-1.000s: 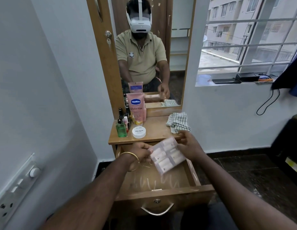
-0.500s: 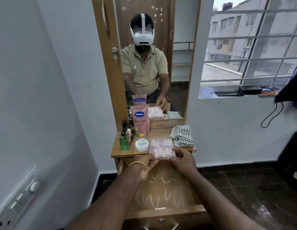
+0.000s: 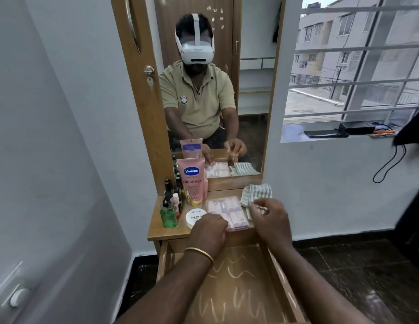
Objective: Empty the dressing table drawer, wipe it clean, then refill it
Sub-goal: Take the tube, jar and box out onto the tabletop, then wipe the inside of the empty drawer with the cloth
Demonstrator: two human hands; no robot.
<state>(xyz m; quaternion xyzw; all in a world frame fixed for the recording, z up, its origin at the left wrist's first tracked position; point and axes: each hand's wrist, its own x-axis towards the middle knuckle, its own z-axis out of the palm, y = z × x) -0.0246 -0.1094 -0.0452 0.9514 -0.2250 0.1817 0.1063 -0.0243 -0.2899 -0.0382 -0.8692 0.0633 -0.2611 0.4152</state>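
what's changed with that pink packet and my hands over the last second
The pink packet went from being held in both hands over the open drawer up onto the tabletop, where it now lies flat. The left hand still touches its near corner; the right hand has let go. The lotion tube, round tin and striped cloth stayed put.

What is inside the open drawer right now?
The drawer shows only a bare wooden bottom with pale wavy marks; no items are visible. Both forearms cover parts of it, and its front end is out of frame.
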